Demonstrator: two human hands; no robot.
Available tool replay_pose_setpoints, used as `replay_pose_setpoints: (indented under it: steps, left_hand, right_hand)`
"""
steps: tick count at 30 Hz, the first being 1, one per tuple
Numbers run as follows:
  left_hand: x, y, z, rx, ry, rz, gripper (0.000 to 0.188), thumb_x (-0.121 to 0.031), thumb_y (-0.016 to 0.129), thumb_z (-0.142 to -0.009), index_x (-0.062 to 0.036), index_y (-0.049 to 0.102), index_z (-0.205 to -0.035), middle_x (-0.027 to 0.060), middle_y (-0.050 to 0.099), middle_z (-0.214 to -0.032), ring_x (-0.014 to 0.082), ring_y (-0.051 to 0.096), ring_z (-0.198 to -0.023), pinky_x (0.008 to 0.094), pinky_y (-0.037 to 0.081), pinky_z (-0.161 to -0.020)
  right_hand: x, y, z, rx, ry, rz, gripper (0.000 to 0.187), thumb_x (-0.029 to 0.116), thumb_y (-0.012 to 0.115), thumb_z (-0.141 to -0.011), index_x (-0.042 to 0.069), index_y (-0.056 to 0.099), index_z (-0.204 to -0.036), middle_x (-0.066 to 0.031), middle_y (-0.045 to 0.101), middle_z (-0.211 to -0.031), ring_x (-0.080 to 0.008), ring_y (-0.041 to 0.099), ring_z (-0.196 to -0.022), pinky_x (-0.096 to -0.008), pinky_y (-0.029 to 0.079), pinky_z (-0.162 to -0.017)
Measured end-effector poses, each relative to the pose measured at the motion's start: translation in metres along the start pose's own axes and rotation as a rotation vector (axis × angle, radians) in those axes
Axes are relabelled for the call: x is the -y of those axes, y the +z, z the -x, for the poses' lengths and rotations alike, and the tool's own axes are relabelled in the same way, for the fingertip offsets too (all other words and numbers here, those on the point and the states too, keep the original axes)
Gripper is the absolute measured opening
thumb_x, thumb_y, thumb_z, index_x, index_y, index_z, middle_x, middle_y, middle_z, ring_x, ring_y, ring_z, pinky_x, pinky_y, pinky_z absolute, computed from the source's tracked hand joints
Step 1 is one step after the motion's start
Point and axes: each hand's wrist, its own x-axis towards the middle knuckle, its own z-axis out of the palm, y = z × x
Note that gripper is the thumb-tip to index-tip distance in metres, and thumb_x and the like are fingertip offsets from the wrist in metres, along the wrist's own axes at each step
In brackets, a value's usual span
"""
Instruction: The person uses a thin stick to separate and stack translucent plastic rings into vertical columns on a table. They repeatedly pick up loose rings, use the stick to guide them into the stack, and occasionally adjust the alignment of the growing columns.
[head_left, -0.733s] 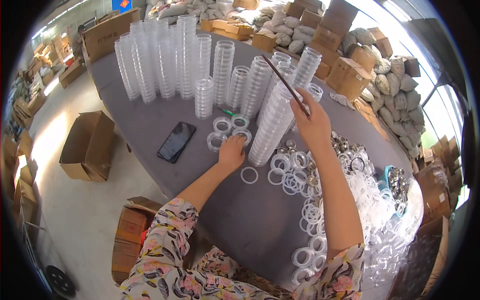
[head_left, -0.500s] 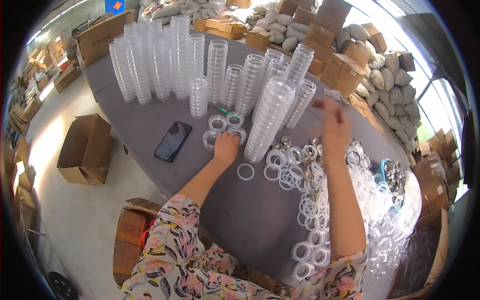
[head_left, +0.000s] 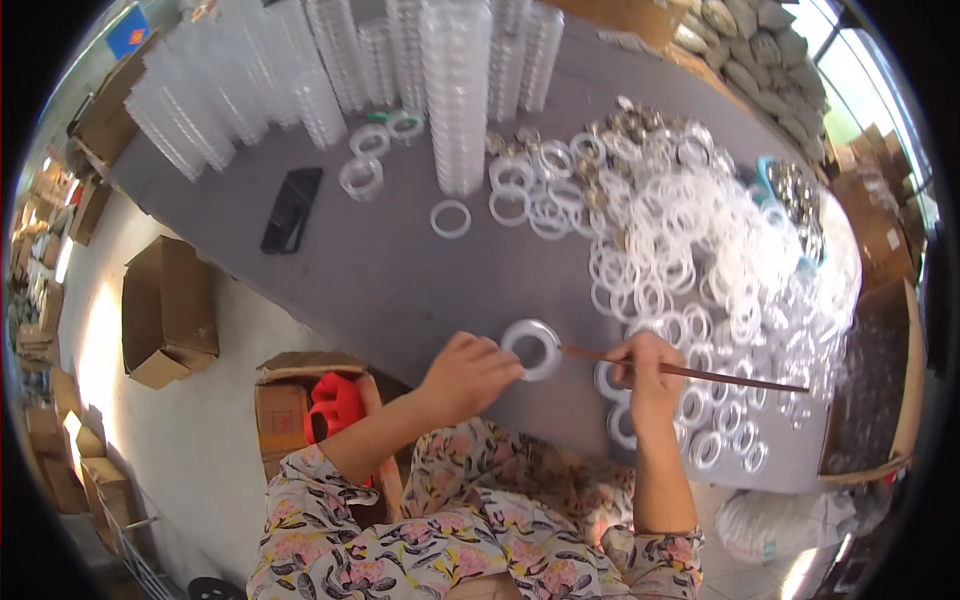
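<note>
A pale floor (head_left: 250, 310) runs along the left of the dark grey table (head_left: 370, 290), a bright patch of light (head_left: 98, 330) across it. An open cardboard box (head_left: 185, 338) stands left of the table; a carton (head_left: 280, 415) with something red (head_left: 335, 403) inside sits by the table's near left edge. Beyond the table's far left shows a blue panel (head_left: 130, 30). Stacked sacks (head_left: 765, 65) rise past its far right, near a bright window (head_left: 855, 60). More cartons (head_left: 870, 230) stand right of the table, and a white sack (head_left: 775, 525) lies below its near right edge.
</note>
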Motion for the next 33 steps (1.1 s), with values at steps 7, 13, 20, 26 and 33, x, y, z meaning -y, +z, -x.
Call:
replay_pose_setpoints:
  steps: [7,13,20,26,33]
  left_hand:
    - [-0.036,0.035,0.001,-0.033,-0.117,0.274,0.045,-0.013,0.067,-0.062,-0.0090,0.049,-0.103,0.0073,0.049,-0.109,0.0242,0.046,-0.099,0.0368,0.034,-0.084]
    - [-0.037,0.053,-0.008,0.007,-0.263,0.502,0.075,-0.023,0.071,-0.059,-0.0019,0.035,-0.121,0.0156,0.042,-0.117,0.0311,0.041,-0.109,0.0431,0.027,-0.095]
    - [-0.039,0.056,-0.021,-0.007,-0.258,0.592,0.067,-0.019,0.072,-0.059,-0.0043,0.039,-0.115,0.0162,0.041,-0.119,0.0306,0.041,-0.110,0.0421,0.030,-0.094]
    - [-0.036,0.059,-0.013,-0.024,-0.176,0.683,0.036,-0.011,0.073,-0.059,-0.0064,0.048,-0.085,0.0181,0.040,-0.121,0.0336,0.043,-0.108,0.0383,0.038,-0.088]
    - [-0.030,0.060,-0.011,0.013,-0.149,0.765,0.028,-0.009,0.072,-0.061,-0.0062,0.047,-0.072,0.0182,0.040,-0.120,0.0328,0.044,-0.108,0.0360,0.039,-0.086]
  right_hand:
    - [-0.058,-0.005,0.044,0.012,0.107,0.274,0.031,0.018,0.054,-0.082,-0.001,0.055,-0.058,-0.0046,0.047,-0.048,-0.0086,0.040,-0.045,-0.0243,0.032,-0.043]
    - [-0.047,-0.003,0.047,0.012,0.241,0.079,0.029,0.020,0.052,-0.083,0.000,0.057,-0.063,-0.0048,0.048,-0.051,-0.0086,0.041,-0.047,-0.0237,0.032,-0.044]
    - [-0.044,-0.012,0.043,0.175,0.143,0.359,0.031,0.020,0.051,-0.084,-0.002,0.057,-0.062,-0.0040,0.048,-0.051,-0.0091,0.042,-0.047,-0.0235,0.032,-0.044]
    - [-0.047,-0.021,0.045,0.046,0.165,0.226,0.030,0.018,0.052,-0.083,-0.001,0.057,-0.060,-0.0035,0.046,-0.048,-0.0091,0.041,-0.045,-0.0234,0.032,-0.043]
    - [-0.053,-0.019,0.044,0.142,0.169,0.162,0.028,0.015,0.051,-0.084,-0.001,0.057,-0.062,-0.0028,0.050,-0.050,-0.0071,0.044,-0.044,-0.0214,0.034,-0.042]
